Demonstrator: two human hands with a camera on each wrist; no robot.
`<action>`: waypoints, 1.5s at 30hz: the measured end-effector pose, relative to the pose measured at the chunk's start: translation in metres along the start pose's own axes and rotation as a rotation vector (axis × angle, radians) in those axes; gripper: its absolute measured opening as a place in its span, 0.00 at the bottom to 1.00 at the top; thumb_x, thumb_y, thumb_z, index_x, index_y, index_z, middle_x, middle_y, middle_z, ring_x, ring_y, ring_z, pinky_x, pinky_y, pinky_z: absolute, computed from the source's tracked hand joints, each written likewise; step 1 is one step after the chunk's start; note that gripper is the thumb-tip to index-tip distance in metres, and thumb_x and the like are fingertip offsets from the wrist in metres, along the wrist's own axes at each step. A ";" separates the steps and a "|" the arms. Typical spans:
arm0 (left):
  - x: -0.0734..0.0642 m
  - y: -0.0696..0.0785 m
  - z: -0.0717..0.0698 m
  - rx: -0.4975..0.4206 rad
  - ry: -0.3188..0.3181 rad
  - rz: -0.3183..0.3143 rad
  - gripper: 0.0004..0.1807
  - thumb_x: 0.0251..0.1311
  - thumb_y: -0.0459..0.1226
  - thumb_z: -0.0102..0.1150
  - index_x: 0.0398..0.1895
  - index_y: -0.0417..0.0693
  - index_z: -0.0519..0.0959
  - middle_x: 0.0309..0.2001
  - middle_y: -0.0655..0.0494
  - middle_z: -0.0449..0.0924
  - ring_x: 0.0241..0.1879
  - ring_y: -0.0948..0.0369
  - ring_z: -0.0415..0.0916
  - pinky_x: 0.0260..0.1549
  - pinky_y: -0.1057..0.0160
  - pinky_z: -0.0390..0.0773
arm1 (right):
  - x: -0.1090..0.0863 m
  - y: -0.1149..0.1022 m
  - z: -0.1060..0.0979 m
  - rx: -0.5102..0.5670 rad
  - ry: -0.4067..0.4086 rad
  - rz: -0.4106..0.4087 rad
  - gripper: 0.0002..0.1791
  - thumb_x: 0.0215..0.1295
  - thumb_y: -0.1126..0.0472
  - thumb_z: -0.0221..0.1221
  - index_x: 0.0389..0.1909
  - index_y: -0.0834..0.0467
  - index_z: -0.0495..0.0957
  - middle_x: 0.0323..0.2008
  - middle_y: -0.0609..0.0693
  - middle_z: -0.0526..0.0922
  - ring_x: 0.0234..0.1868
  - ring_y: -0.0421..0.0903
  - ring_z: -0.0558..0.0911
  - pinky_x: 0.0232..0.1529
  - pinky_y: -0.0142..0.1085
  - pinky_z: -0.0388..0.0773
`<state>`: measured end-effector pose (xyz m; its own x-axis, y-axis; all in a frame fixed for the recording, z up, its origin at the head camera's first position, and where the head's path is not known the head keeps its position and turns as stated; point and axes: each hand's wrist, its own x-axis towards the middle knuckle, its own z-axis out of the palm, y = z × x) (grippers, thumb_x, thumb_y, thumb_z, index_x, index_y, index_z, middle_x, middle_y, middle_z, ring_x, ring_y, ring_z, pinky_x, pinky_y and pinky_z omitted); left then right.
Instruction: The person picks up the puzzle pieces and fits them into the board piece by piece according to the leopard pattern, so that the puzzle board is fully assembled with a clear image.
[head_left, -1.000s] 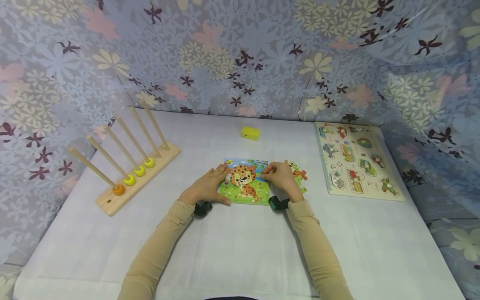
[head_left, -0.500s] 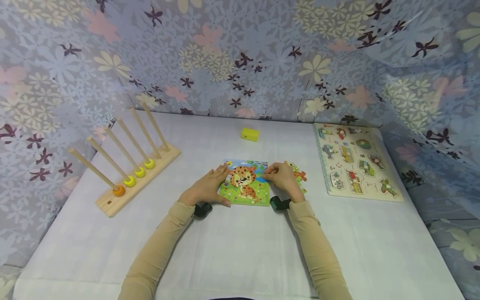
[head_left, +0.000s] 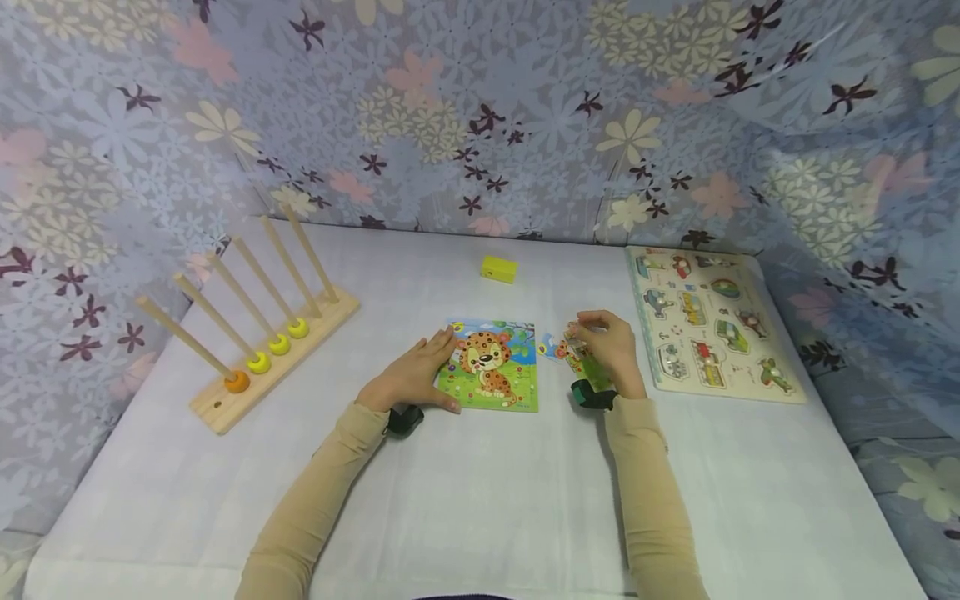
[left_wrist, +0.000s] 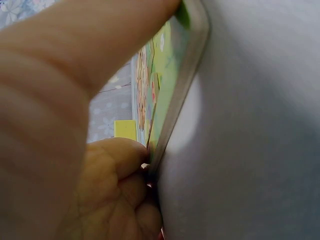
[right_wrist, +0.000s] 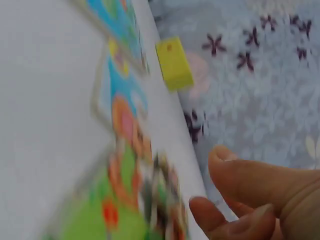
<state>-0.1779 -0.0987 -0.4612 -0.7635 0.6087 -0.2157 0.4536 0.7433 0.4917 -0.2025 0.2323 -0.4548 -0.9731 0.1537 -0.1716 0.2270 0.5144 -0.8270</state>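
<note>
The rectangular green-and-blue leopard picture puzzle board (head_left: pixel 489 377) lies flat on the white-covered table (head_left: pixel 480 492), its left edge against the left hand (head_left: pixel 411 377). That hand is extended, thumb spread toward the near corner, fingers at the far side. The right hand (head_left: pixel 613 346), fingers loosely bent and parted with nothing visible between them, is over the multicoloured loose puzzle pieces (head_left: pixel 596 372), just right of the board. A yellow rectangular block (head_left: pixel 498 269) stands beyond the board.
</note>
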 end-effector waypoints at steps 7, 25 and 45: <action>0.001 -0.001 0.002 0.011 -0.016 -0.016 0.65 0.46 0.58 0.71 0.77 0.39 0.41 0.78 0.44 0.33 0.78 0.49 0.36 0.78 0.50 0.39 | 0.004 0.013 -0.011 -0.028 0.003 0.008 0.34 0.61 0.61 0.65 0.67 0.61 0.66 0.59 0.63 0.76 0.60 0.58 0.74 0.60 0.44 0.73; 0.002 -0.001 0.000 0.007 -0.011 -0.018 0.65 0.46 0.57 0.71 0.77 0.38 0.42 0.78 0.44 0.33 0.78 0.49 0.35 0.77 0.50 0.39 | 0.005 0.011 -0.011 -0.211 -0.035 -0.039 0.25 0.65 0.62 0.59 0.63 0.60 0.72 0.58 0.63 0.77 0.46 0.55 0.76 0.37 0.34 0.73; 0.000 0.000 -0.001 0.005 -0.011 -0.010 0.64 0.47 0.57 0.71 0.76 0.37 0.42 0.78 0.42 0.34 0.78 0.48 0.36 0.77 0.49 0.40 | -0.001 0.010 -0.026 -0.254 -0.032 0.021 0.26 0.70 0.57 0.54 0.67 0.58 0.68 0.40 0.63 0.82 0.23 0.39 0.76 0.23 0.31 0.72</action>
<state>-0.1785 -0.0987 -0.4600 -0.7632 0.6040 -0.2298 0.4481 0.7508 0.4852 -0.1986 0.2588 -0.4491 -0.9679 0.1418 -0.2073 0.2456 0.7072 -0.6630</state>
